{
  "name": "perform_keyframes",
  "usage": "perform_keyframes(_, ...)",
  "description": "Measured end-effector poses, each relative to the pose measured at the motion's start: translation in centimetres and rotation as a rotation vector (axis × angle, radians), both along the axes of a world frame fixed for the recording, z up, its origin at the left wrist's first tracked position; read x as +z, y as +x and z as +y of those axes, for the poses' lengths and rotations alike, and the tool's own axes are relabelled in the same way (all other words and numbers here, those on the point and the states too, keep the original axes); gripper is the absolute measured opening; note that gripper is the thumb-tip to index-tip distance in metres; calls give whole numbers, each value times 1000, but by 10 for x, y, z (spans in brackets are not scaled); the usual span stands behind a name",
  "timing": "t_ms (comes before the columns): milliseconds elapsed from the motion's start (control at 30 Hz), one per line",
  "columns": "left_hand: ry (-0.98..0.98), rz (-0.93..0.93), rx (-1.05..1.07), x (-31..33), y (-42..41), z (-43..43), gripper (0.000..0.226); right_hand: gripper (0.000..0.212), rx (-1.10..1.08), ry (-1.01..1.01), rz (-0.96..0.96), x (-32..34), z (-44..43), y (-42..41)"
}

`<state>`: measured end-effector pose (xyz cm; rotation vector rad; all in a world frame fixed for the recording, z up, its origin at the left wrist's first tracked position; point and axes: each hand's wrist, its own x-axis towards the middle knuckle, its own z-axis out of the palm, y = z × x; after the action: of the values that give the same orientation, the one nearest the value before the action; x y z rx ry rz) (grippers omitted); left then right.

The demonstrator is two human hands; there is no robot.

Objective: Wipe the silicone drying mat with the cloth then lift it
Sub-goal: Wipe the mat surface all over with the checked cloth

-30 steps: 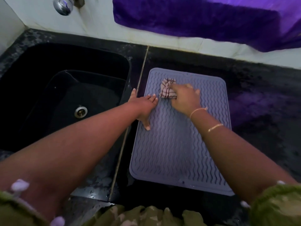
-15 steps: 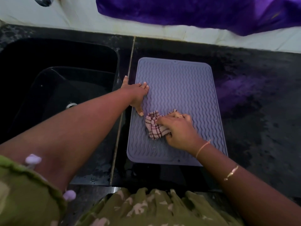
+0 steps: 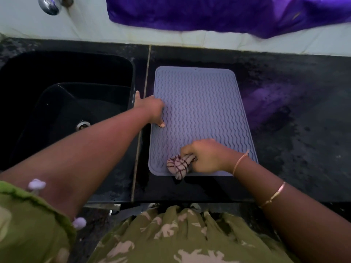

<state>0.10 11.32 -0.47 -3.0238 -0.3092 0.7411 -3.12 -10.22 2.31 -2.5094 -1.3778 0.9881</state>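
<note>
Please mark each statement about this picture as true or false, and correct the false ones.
1. The right hand grips the cloth. True.
2. The cloth is at the far edge of the mat. False: it is at the near edge, and part of it hangs over.
3. The left hand rests on the left side of the mat. True.
4. The mat is lifted off the counter. False: it lies flat on the counter.
5. The sink is to the right of the mat. False: it is to the left.

Part of the cloth [image 3: 179,165] is enclosed by the right hand [image 3: 207,156]. The near right corner of the mat [image 3: 199,103] is covered by the wrist [image 3: 242,166]. The tap [image 3: 49,4] is cropped at the top edge.
</note>
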Motion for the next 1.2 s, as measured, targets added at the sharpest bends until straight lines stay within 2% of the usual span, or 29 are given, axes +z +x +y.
perform_keyframes(67,6,-75,-2,-2,-7,-3,51,11,-180,89,158,2,3,10)
perform_keyframes(200,-82,-177,-20,-5,-24,-9,31,15,-448,254,317,15,13,32)
perform_keyframes(267,-191,-144,9,-3,-29,-6,38,22,-531,267,430,17,19,43)
perform_keyframes(333,-253,-76,-6,2,-32,-2,58,33,-623,236,574,13,25,53)
perform_keyframes(367,-260,-35,-29,5,-35,0,71,36,-620,204,573,8,27,58)
perform_keyframes(433,-240,39,-81,8,-39,1,93,38,-507,142,272,3,31,68)
perform_keyframes(467,-223,68,-100,8,-41,2,100,41,-472,159,72,1,32,71)
perform_keyframes(500,-212,89,-111,7,-43,2,106,45,-459,200,-49,1,33,72)
perform_keyframes(567,-197,114,-119,4,-43,0,112,62,-399,207,-87,-3,36,66)
perform_keyframes(600,-187,123,-119,4,-43,0,113,72,-327,135,-111,-9,38,59)
perform_keyframes(667,-165,137,-117,3,-41,-2,114,86,-203,-10,-303,-28,40,39)
perform_keyframes(767,-132,147,-115,3,-41,-4,113,77,-155,28,-513,-42,39,20)
perform_keyframes(933,-67,183,-126,5,-40,-6,113,66,60,78,-530,-40,17,7)
perform_keyframes(1067,-50,218,-133,6,-40,-7,114,57,218,103,-417,-35,-7,-2)
perform_keyframes(1200,-11,232,-135,10,-39,-7,115,58,356,57,-354,-24,-14,10)
